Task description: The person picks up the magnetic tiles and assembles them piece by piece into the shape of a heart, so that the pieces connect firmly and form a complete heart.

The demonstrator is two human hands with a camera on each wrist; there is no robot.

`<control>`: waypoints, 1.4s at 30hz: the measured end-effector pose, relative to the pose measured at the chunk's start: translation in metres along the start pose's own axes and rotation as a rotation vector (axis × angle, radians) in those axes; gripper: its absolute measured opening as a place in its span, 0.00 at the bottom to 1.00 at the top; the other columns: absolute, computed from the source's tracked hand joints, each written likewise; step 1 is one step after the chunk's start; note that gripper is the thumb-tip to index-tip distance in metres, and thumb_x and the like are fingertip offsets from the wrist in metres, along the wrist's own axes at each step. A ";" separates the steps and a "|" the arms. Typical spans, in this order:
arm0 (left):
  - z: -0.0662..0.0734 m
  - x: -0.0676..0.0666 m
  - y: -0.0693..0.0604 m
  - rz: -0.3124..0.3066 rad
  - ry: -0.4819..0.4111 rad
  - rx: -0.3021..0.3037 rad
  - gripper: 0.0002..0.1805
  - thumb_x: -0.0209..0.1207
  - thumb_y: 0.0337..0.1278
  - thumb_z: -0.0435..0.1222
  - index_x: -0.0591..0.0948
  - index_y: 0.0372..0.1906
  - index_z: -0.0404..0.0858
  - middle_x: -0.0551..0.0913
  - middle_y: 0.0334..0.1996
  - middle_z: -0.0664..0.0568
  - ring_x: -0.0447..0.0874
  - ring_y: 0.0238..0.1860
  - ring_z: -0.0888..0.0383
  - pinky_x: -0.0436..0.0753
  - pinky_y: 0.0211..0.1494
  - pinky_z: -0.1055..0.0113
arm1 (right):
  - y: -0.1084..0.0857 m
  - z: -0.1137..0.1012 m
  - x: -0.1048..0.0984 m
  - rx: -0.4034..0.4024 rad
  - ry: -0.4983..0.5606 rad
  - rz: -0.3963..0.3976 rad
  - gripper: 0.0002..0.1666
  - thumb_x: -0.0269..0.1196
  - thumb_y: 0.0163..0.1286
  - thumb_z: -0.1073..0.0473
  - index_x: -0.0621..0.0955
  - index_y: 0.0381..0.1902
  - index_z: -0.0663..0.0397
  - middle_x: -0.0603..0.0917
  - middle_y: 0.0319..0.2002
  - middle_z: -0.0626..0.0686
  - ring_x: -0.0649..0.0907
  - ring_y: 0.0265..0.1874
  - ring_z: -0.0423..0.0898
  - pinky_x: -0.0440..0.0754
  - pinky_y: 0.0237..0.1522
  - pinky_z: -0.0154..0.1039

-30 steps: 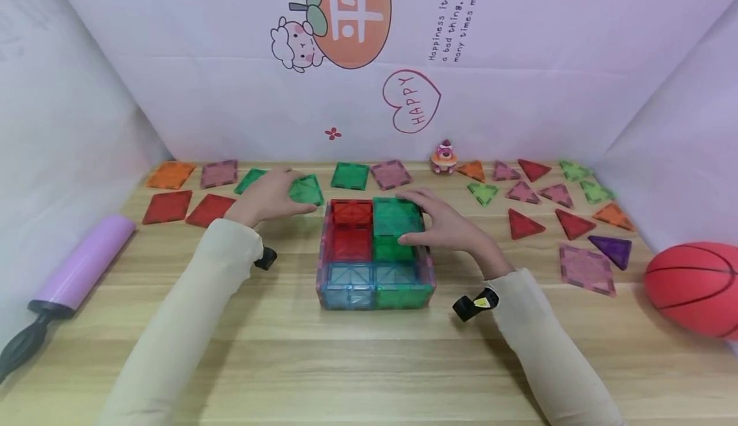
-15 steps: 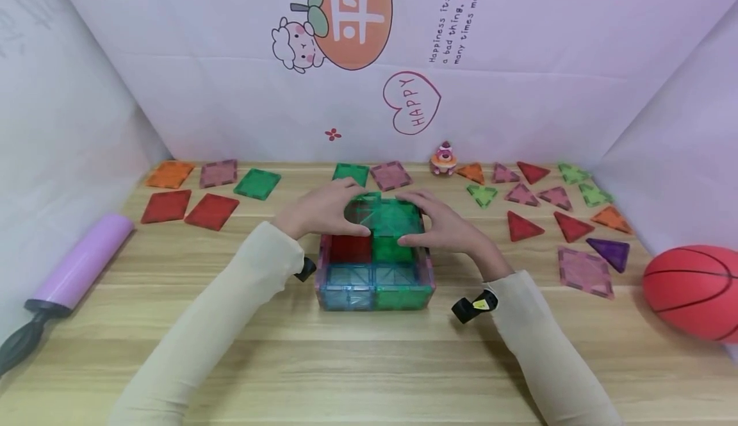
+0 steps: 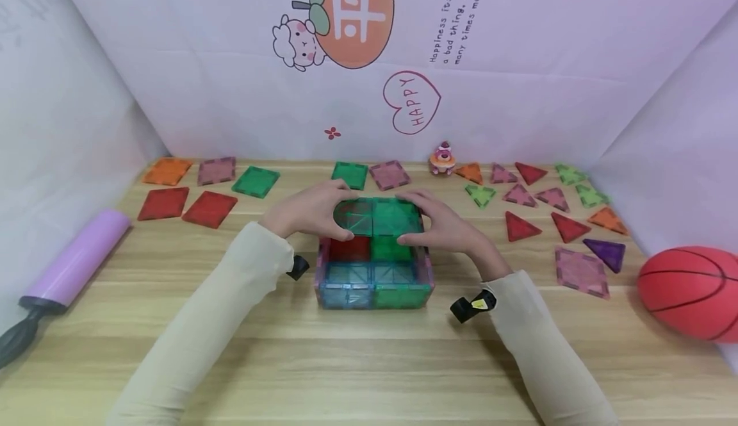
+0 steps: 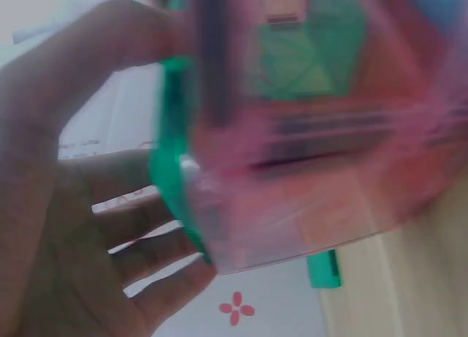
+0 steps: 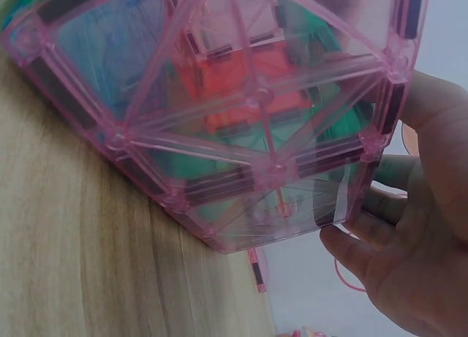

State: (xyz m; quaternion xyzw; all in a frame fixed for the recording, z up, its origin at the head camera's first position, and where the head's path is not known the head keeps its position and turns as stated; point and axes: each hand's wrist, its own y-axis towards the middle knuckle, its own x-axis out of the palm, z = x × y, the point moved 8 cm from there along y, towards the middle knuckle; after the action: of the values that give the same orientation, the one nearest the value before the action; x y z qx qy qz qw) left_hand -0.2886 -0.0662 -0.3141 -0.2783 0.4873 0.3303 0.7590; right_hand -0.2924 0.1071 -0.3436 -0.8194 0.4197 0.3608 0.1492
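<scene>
Tile box (image 3: 402, 297), translucent, set between two hands

Obscured or unclear: The far wall was largely hidden behind the fingers and two green tiles. The left hand (image 3: 308, 211) covered the outer side of the left green tile (image 3: 359, 216); the right hand (image 3: 446, 224) overlapped the outer edge of the right green tile (image 3: 398, 216). The left-wrist view was blurred. Whether the blue tiles (image 3: 348, 273) at the near side lay on top or showed through could not be told. The red ball (image 3: 688, 291) was cut off at the right margin, the lilac cylinder's (image 3: 81, 256) dark handle at the left, and the wall lettering (image 3: 461, 16) at the top.

Appearance: See-through, squarish, dark strips along the tile edges. Pink side panel (image 5: 256, 92) with moulded ribs; blue and green front; red and green within. The two green tiles lay side by side over the far part, edges meeting.

Location: Middle of a wood-grain table (image 3: 369, 368), a green square (image 3: 348, 175) and a pink square (image 3: 389, 175) just beyond.

Grip: Both hands partly open and curved. The left held the left green tile between thumb and fingers; the right held the box's far right corner likewise. Firmness could not be told.
</scene>
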 end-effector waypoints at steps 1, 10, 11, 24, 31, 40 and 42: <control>-0.001 0.000 0.000 0.002 0.004 -0.003 0.41 0.67 0.48 0.48 0.69 0.67 0.37 0.70 0.61 0.43 0.71 0.58 0.49 0.74 0.62 0.55 | 0.001 0.000 0.000 0.002 -0.004 0.001 0.47 0.70 0.58 0.54 0.61 0.72 0.51 0.62 0.68 0.59 0.67 0.62 0.57 0.69 0.61 0.61; -0.010 0.004 -0.002 0.028 -0.069 0.005 0.41 0.66 0.50 0.49 0.67 0.68 0.37 0.69 0.65 0.42 0.68 0.63 0.47 0.70 0.66 0.52 | 0.007 0.001 -0.008 -0.027 0.015 -0.049 0.42 0.66 0.63 0.52 0.62 0.71 0.52 0.62 0.69 0.59 0.66 0.65 0.58 0.68 0.63 0.61; -0.010 0.005 -0.003 0.029 -0.078 0.006 0.41 0.65 0.50 0.49 0.67 0.69 0.37 0.68 0.66 0.43 0.68 0.64 0.47 0.70 0.66 0.52 | 0.009 0.005 -0.011 -0.026 0.034 -0.053 0.38 0.63 0.66 0.51 0.63 0.71 0.52 0.63 0.69 0.59 0.66 0.65 0.58 0.68 0.63 0.60; -0.018 0.014 -0.006 0.121 -0.148 0.013 0.40 0.66 0.49 0.50 0.70 0.67 0.37 0.68 0.67 0.45 0.64 0.68 0.47 0.67 0.69 0.52 | 0.102 0.074 -0.018 -0.002 -0.356 -0.243 0.32 0.50 0.67 0.71 0.60 0.69 0.70 0.62 0.68 0.70 0.63 0.67 0.65 0.60 0.68 0.60; -0.019 0.009 -0.004 0.142 -0.132 0.009 0.40 0.66 0.50 0.51 0.69 0.68 0.40 0.68 0.67 0.47 0.64 0.67 0.48 0.67 0.69 0.52 | 0.105 0.075 -0.017 0.042 -0.467 -0.280 0.29 0.56 0.65 0.66 0.69 0.64 0.65 0.72 0.58 0.68 0.73 0.56 0.62 0.70 0.59 0.57; -0.022 0.010 -0.006 0.157 -0.154 0.012 0.40 0.66 0.49 0.51 0.70 0.67 0.41 0.70 0.66 0.47 0.67 0.66 0.49 0.69 0.67 0.52 | 0.104 0.080 -0.020 0.098 -0.441 -0.178 0.40 0.64 0.64 0.54 0.62 0.68 0.68 0.62 0.67 0.69 0.65 0.64 0.63 0.64 0.66 0.58; -0.022 0.012 -0.006 0.158 -0.159 0.021 0.40 0.66 0.49 0.51 0.70 0.67 0.40 0.70 0.66 0.47 0.68 0.66 0.49 0.69 0.67 0.53 | 0.105 0.088 -0.016 0.115 -0.413 -0.214 0.41 0.63 0.66 0.54 0.60 0.69 0.67 0.60 0.68 0.68 0.62 0.67 0.63 0.61 0.68 0.58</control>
State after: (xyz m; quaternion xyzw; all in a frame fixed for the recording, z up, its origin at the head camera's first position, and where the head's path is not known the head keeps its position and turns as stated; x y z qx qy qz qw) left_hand -0.2925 -0.0838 -0.3331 -0.2041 0.4493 0.4053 0.7695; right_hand -0.4224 0.1009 -0.3871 -0.7580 0.3111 0.4785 0.3158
